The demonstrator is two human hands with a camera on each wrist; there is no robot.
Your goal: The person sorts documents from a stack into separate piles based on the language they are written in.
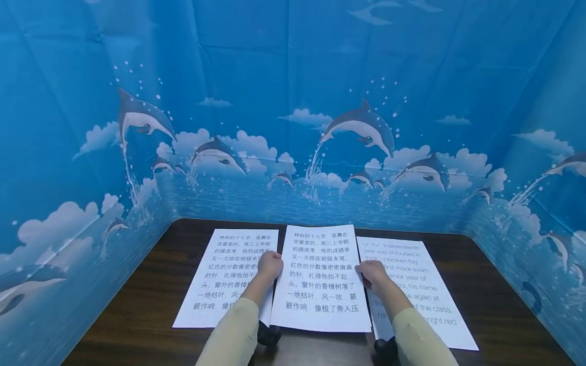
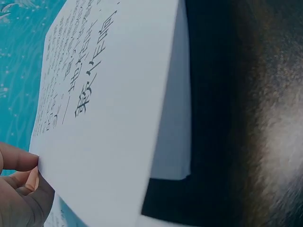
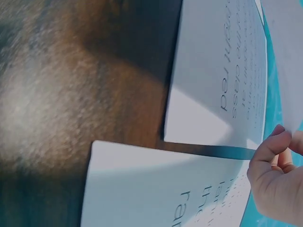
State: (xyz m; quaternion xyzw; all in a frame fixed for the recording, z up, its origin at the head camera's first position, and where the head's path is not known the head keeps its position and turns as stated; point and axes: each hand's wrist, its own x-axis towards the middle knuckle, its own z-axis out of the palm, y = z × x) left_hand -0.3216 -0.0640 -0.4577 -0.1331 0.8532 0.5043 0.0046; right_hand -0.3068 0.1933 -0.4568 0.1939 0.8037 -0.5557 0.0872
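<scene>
Both hands hold a white sheet of paper (image 1: pixel 320 320) printed with Chinese text, raised at an angle over the table. My left hand (image 1: pixel 270 267) pinches its left edge; in the left wrist view, thumb and finger (image 2: pixel 19 158) meet at that edge. At the right edge, my right hand (image 1: pixel 373 274) pinches the paper, as the right wrist view also shows (image 3: pixel 277 175). Beneath the raised sheet lies another sheet (image 3: pixel 189 120) with English text, hidden from the head view. A Chinese-text sheet (image 1: pixel 192 317) lies to the left, an English-text sheet (image 1: pixel 450 335) to the right.
The dark wooden table (image 1: pixel 137 295) has rounded far corners. Around its back and sides hangs a blue curtain (image 1: pixel 293 76) with dolphins and clouds. A black device (image 1: pixel 268 335) is under the left wrist and a similar black device (image 1: pixel 386 349) under the right.
</scene>
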